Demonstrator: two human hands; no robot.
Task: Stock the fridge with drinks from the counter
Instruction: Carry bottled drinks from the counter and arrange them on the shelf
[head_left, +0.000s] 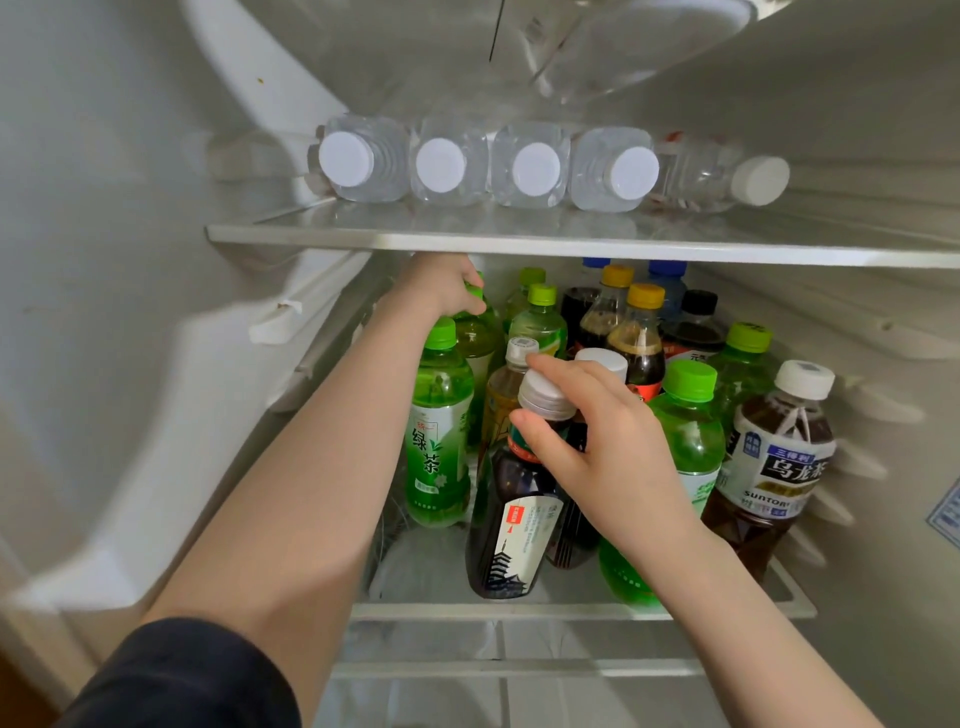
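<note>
Fridge interior, located from the white-edged glass upper shelf. Below it, I see the right hand grasping the neck of a dark, white-capped plastic tea bottle, foremost among the standing drinks. Just under the shelf's front edge, the left hand curls round the top of a pale green plastic bottle. Clear white-capped water bottles lie on the shelf.

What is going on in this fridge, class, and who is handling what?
A person reaches into the open fridge with both bare hands. The right grip holds the neck of a dark tea bottle, tilted at the front of the crowded lower shelf. The left grip holds the top of a green bottle further back, just under the upper shelf. Five water bottles lie on their sides on that upper shelf.
</note>
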